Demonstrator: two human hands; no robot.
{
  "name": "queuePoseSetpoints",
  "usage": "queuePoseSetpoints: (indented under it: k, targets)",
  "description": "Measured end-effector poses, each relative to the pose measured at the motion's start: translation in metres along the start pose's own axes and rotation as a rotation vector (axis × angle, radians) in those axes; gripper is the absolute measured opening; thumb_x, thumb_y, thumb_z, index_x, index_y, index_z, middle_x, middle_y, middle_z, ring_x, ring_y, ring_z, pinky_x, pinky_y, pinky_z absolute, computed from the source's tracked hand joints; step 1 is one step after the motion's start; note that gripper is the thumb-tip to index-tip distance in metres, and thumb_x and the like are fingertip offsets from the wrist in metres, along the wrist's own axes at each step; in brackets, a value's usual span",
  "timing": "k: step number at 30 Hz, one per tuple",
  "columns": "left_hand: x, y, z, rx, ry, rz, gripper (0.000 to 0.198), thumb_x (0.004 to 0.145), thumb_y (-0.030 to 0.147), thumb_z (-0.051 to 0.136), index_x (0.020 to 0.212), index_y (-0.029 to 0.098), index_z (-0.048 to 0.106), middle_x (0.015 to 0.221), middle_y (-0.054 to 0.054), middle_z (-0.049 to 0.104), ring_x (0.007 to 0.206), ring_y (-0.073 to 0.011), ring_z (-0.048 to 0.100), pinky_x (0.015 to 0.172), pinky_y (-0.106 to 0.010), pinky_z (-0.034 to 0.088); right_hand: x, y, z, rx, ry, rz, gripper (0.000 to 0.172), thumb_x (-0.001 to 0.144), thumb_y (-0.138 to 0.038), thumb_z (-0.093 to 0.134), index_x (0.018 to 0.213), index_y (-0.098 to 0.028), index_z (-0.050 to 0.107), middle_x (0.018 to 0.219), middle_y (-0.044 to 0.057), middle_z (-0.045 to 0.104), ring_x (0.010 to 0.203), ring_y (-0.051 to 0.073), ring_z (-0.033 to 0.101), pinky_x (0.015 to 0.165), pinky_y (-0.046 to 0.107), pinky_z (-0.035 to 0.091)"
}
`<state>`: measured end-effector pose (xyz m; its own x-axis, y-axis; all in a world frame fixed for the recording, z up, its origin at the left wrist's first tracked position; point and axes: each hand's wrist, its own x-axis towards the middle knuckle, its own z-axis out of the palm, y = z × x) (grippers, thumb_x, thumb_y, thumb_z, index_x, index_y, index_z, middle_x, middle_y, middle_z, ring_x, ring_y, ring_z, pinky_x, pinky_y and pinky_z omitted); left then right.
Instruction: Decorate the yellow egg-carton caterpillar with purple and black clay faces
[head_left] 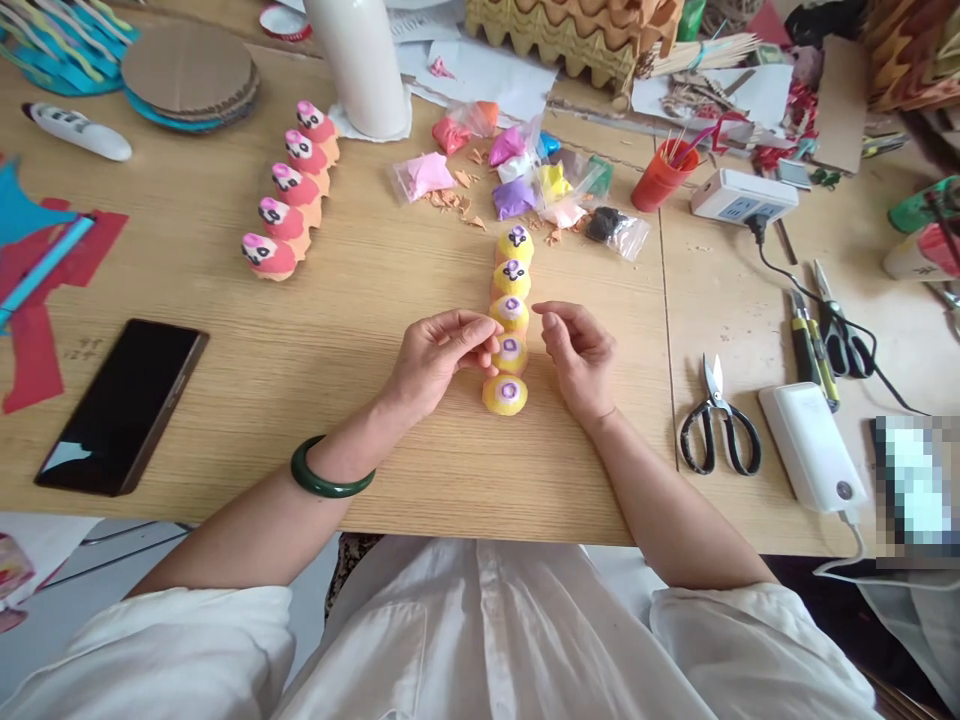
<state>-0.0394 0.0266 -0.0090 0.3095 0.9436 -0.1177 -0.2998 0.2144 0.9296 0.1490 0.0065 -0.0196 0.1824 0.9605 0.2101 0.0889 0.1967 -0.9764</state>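
Well, the work at this moment centres on a row of yellow egg-carton figures (510,315) laid in a line down the wooden table (300,330). The far figures carry dark markings over purple, while the two nearest show only a purple ring on a pale disc, so this looks like the clay-detail stage, with the nearer ones less worked. The left hand (439,360), a green bangle (332,470) on its wrist, hovers just beside the row, fingertips drawn together in a pinch; whether a scrap of clay sits between them, I cannot tell. The right hand (577,350) rests on the other side, fingers loosely curled, thumb and forefinger close. Bags of coloured modelling clay (514,200) lie beyond the row, and a row of pink figures (289,190) stands off to the left.
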Motion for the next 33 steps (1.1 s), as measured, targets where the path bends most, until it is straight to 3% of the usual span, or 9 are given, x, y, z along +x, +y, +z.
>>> queuePoseSetpoints:
  k: [5,7,12,16,19,24,29,33]
  targets:
    - [-0.004,0.003,0.0,0.172,-0.032,0.069,0.044,0.086,0.061,0.085,0.08,0.018,0.08,0.07,-0.002,0.072,0.057,-0.0114,0.064,0.056,-0.025,0.055,-0.013,-0.018,0.008,0.056,-0.262,0.0,0.041,0.094,-0.059,0.074,0.113,-0.022,0.079,0.071,-0.002,0.068,0.059,0.011,0.054,0.057,0.027,0.044]
    - [-0.007,0.006,0.003,0.258,-0.026,0.116,0.043,0.09,0.06,0.082,0.081,0.019,0.08,0.066,-0.002,0.071,0.056,-0.012,0.064,0.057,-0.025,0.055,-0.015,-0.021,0.012,0.097,-0.248,-0.001,0.042,0.093,-0.059,0.076,0.108,-0.02,0.078,0.069,-0.003,0.068,0.059,0.01,0.057,0.057,0.026,0.047]
    - [-0.01,0.016,0.008,0.368,-0.053,0.171,0.043,0.091,0.059,0.081,0.078,0.018,0.08,0.065,-0.002,0.073,0.054,-0.0116,0.064,0.055,-0.022,0.053,-0.009,-0.024,0.013,0.144,-0.22,-0.034,0.041,0.086,-0.059,0.083,0.093,-0.019,0.074,0.063,-0.007,0.061,0.053,0.006,0.048,0.053,0.023,0.041]
    - [-0.008,0.026,0.011,0.406,-0.042,0.154,0.047,0.093,0.062,0.076,0.078,0.017,0.081,0.07,-0.005,0.076,0.051,-0.0117,0.064,0.053,-0.024,0.054,0.002,-0.027,0.01,0.214,-0.175,0.084,0.049,0.077,-0.064,0.089,0.083,-0.02,0.069,0.067,-0.005,0.062,0.059,0.008,0.051,0.056,0.024,0.041]
    - [-0.006,0.03,0.015,0.43,0.031,0.218,0.044,0.097,0.058,0.074,0.088,0.017,0.084,0.073,-0.004,0.077,0.054,-0.0101,0.065,0.058,-0.022,0.057,0.008,-0.027,0.007,0.336,-0.115,0.207,0.054,0.075,-0.066,0.089,0.074,-0.02,0.061,0.061,-0.007,0.053,0.054,0.006,0.042,0.051,0.022,0.035]
    - [-0.001,0.018,0.023,0.387,0.106,0.332,0.031,0.098,0.049,0.077,0.105,0.02,0.085,0.089,-0.003,0.08,0.066,-0.0095,0.07,0.064,-0.02,0.06,0.004,-0.02,0.004,0.427,-0.08,0.36,0.059,0.075,-0.069,0.088,0.064,-0.02,0.056,0.048,-0.011,0.038,0.044,0.003,0.024,0.044,0.022,0.019]
    - [-0.002,0.0,0.026,0.592,0.069,0.532,0.023,0.098,0.039,0.077,0.116,0.025,0.084,0.108,-0.006,0.08,0.099,-0.0165,0.074,0.077,-0.023,0.063,-0.002,-0.018,0.004,0.499,-0.072,0.396,0.053,0.07,-0.063,0.094,0.074,-0.019,0.066,0.051,-0.011,0.041,0.046,0.004,0.027,0.045,0.021,0.019]
    - [-0.007,-0.004,0.021,0.657,0.101,0.615,0.022,0.102,0.029,0.072,0.121,0.027,0.082,0.11,-0.005,0.08,0.102,-0.0172,0.073,0.083,-0.027,0.062,-0.004,-0.022,0.004,0.538,-0.097,0.441,0.053,0.071,-0.061,0.094,0.073,-0.02,0.062,0.052,-0.012,0.038,0.047,0.004,0.025,0.046,0.021,0.018]
